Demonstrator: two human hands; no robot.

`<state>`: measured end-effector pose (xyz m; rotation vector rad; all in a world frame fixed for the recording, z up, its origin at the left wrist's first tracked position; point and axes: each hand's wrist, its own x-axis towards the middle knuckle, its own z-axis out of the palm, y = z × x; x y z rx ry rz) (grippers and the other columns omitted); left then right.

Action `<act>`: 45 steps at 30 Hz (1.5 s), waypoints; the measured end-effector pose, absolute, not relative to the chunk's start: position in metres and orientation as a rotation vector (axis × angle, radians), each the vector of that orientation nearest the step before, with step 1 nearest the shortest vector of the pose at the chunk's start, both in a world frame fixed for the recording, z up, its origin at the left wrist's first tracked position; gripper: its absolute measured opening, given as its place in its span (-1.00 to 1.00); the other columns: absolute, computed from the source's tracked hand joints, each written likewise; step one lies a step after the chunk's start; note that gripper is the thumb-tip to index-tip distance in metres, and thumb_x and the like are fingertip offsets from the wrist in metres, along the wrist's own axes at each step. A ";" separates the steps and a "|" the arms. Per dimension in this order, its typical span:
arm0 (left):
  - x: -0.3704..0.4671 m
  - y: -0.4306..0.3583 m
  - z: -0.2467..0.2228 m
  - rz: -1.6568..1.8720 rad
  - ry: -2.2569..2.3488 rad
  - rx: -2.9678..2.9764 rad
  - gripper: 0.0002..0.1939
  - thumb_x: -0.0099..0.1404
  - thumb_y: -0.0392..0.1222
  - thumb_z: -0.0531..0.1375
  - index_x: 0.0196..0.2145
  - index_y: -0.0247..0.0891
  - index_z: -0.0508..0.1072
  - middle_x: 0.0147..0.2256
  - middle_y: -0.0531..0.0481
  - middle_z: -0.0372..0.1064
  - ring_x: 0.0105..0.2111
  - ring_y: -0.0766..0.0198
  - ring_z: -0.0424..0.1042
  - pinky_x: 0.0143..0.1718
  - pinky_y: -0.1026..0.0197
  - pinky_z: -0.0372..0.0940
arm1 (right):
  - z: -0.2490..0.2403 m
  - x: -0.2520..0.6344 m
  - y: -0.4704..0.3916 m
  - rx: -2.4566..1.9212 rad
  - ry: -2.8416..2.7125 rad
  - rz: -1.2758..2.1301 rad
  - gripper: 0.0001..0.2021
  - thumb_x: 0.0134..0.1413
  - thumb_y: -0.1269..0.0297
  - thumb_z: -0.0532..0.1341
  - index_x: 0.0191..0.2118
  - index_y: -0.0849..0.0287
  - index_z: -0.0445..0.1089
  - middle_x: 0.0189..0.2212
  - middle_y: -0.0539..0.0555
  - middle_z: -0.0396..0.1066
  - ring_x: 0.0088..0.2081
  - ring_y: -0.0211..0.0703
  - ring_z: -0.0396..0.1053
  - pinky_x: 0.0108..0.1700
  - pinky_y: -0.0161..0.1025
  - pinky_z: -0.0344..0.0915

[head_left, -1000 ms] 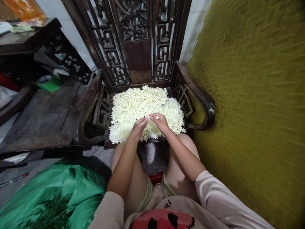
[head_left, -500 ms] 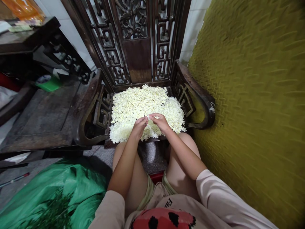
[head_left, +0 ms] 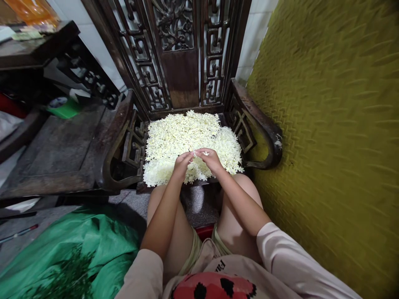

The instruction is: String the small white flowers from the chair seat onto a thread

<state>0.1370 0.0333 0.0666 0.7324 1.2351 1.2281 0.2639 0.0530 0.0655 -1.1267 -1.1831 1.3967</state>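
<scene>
A wide layer of small white flowers [head_left: 183, 128] covers the seat of a dark carved wooden chair [head_left: 183, 79]. Over the front of the flowers, my left hand [head_left: 183, 162] and my right hand [head_left: 210, 159] meet with fingertips nearly touching. Both are closed in a pinch on a small white flower [head_left: 195, 154] between them. Another bit of white blossom shows at the fingers of my right hand. The fingers partly hide what they hold, so its finer detail cannot be made out.
Curved armrests [head_left: 274, 145] flank the seat. At right stands a yellow ridged panel [head_left: 330, 124]. To the left are a second wooden seat [head_left: 59, 145] with a green container [head_left: 64, 108], and a green sack [head_left: 102, 236] with leafy stems on the floor.
Hardly anything differs. My fingertips have shifted very slightly at the flower, while the pile on the seat looks the same.
</scene>
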 end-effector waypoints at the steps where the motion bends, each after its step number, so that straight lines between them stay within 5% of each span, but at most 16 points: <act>1: 0.138 0.033 0.066 1.260 1.296 0.777 -0.75 -0.03 -0.04 0.29 -0.47 -0.29 0.46 -0.50 0.05 0.33 -0.48 0.40 0.26 -0.39 0.31 0.15 | 0.065 0.264 0.053 -1.139 -1.211 1.360 -0.72 -0.23 0.04 0.32 -0.44 0.16 0.50 -0.41 0.05 0.48 -0.31 -0.15 0.37 -0.21 -0.22 0.24; 18: 0.135 0.032 0.066 1.201 1.339 0.847 -0.64 -0.05 0.08 0.26 -0.43 -0.28 0.50 -0.45 0.00 0.37 -0.46 0.36 0.26 -0.37 0.27 0.15 | 0.067 0.265 0.054 -1.212 -1.369 1.135 -0.74 -0.14 0.07 0.28 -0.42 0.16 0.51 -0.40 0.08 0.50 -0.29 -0.11 0.40 -0.19 -0.20 0.26; 32: 0.142 0.032 0.065 1.321 1.527 1.040 -0.85 0.01 -0.12 0.19 -0.51 -0.27 0.41 -0.48 0.03 0.32 -0.44 0.32 0.27 -0.34 0.26 0.17 | 0.066 0.264 0.053 -1.262 -1.423 1.068 -0.72 -0.15 0.04 0.28 -0.41 0.17 0.51 -0.40 0.09 0.48 -0.34 -0.14 0.38 -0.23 -0.23 0.26; 39: 0.142 0.031 0.067 1.280 1.519 1.125 -0.88 0.04 -0.15 0.14 -0.53 -0.25 0.35 -0.56 0.08 0.23 -0.48 0.33 0.23 -0.39 0.27 0.15 | 0.062 0.260 0.052 -1.233 -1.366 1.307 -0.70 -0.18 -0.01 0.27 -0.49 0.15 0.50 -0.45 0.07 0.49 -0.25 -0.07 0.42 -0.10 -0.17 0.25; 45: 0.141 0.033 0.065 1.268 1.474 0.975 -0.88 0.06 -0.15 0.11 -0.51 -0.25 0.35 -0.59 0.10 0.18 -0.53 0.35 0.20 -0.41 0.28 0.14 | 0.058 0.261 0.053 -1.315 -1.185 1.354 -0.64 -0.21 -0.02 0.27 -0.46 0.23 0.48 -0.55 0.06 0.43 -0.34 -0.11 0.40 -0.23 -0.20 0.29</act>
